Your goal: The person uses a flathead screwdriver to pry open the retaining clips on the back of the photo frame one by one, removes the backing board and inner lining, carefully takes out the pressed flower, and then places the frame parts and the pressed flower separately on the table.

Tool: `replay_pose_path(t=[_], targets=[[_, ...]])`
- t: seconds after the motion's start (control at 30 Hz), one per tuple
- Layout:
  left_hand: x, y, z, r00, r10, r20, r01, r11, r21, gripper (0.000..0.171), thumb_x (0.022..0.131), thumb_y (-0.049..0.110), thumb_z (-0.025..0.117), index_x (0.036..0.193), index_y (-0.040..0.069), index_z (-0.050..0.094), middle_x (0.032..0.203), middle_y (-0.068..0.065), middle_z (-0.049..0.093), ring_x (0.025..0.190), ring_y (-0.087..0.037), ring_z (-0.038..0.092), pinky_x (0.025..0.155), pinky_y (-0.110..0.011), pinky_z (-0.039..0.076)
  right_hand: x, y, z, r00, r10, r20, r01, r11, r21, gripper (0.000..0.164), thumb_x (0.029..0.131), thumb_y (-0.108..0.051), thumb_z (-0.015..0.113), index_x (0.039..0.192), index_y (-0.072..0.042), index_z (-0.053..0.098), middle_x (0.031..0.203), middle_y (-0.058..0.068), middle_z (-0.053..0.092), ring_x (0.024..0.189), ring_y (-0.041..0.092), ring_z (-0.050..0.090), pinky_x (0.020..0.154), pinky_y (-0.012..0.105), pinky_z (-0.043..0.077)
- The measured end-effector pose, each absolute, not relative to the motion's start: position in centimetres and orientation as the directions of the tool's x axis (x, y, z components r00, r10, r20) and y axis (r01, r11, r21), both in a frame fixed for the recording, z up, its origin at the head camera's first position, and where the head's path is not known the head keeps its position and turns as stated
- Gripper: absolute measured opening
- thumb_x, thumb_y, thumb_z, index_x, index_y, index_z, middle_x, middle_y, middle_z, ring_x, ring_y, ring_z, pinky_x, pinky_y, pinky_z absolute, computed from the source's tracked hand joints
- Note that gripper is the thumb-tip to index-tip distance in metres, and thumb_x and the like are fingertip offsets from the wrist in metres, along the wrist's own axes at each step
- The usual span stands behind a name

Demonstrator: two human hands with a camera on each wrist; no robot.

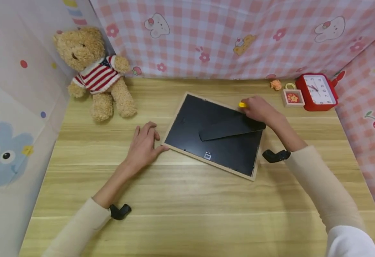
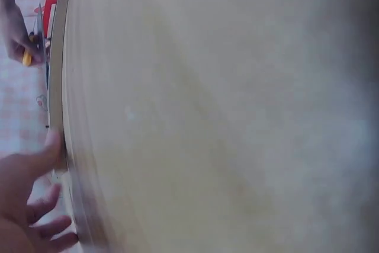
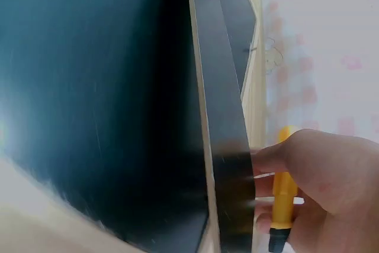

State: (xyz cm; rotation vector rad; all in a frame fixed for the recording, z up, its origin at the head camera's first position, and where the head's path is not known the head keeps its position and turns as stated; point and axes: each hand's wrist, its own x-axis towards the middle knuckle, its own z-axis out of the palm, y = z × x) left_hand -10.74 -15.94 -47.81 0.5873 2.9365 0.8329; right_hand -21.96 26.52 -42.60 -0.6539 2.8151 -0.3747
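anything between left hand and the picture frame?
Nothing visible: the left hand's thumb lies against the picture frame at its left corner. The right hand, holding a yellow item, is at the far edge, out of its way.

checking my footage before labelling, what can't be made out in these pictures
- The front of the frame: head view, hidden because its back faces up.
- Most of the yellow stick: head view, covered by the right hand.
- Part of the left hand: left wrist view, cut off by the left edge.
- What the orange lump is: head view, too small.
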Motion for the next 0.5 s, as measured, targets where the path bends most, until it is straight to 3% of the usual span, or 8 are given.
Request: replay_pose_path(t=[0.1, 0.2, 0.37, 0.5], targets=[[-11.0, -15.6, -47.9, -0.938, 0.313, 0.148, 0.344, 0.803, 0.487, 0.040, 0.093, 0.030, 0.091, 0.087, 0.000, 0.065, 0.142, -0.028, 0.060, 0.136, -0.048, 0.052, 0.124, -0.060, 0.037, -20.9, 27.6, -42.6, -0.867, -0.462, -0.184, -0.394, 0.864, -0.314, 0.022, 0.110, -0.009, 0.063, 0.096, 0.007, 0.068, 0.076, 0.015, 0.061, 0.070, 0.030, 0.055, 0.073, 0.048, 0.047], [-11.2, -15.0, -47.9, -0.936, 0.306, 0.176, 0.353, 0.807, 0.473, 0.032, 0.098, 0.023, 0.086, 0.083, 0.000, 0.069, 0.138, -0.028, 0.062, 0.133, -0.049, 0.052, 0.118, -0.059, 0.041, -20.3, 28.6, -42.9, -0.860, -0.471, -0.195, -0.389, 0.854, -0.347, 0.022, 0.109, -0.010, 0.064, 0.096, 0.007, 0.069, 0.076, 0.014, 0.061, 0.070, 0.030, 0.055, 0.073, 0.047, 0.047], [-11.6, -13.7, -47.7, -0.948, 0.287, 0.138, 0.315, 0.781, 0.540, 0.017, 0.101, 0.010, 0.073, 0.096, -0.005, 0.072, 0.146, -0.032, 0.057, 0.140, -0.050, 0.048, 0.121, -0.061, 0.038, -20.4, 30.9, -45.6, -0.849, -0.508, -0.146, -0.431, 0.824, -0.368, 0.021, 0.105, -0.011, 0.066, 0.085, -0.005, 0.065, 0.069, 0.002, 0.052, 0.064, 0.020, 0.050, 0.067, 0.042, 0.043], [-12.5, -13.1, -48.1, -0.952, 0.293, 0.085, 0.279, 0.721, 0.635, 0.029, 0.104, 0.017, 0.065, 0.115, -0.010, 0.069, 0.158, -0.034, 0.046, 0.149, -0.050, 0.038, 0.126, -0.061, 0.034, -19.3, 32.0, -46.1, -0.843, -0.504, -0.190, -0.407, 0.827, -0.389, 0.021, 0.105, -0.013, 0.066, 0.087, -0.004, 0.066, 0.070, 0.002, 0.053, 0.064, 0.020, 0.050, 0.065, 0.039, 0.042]])
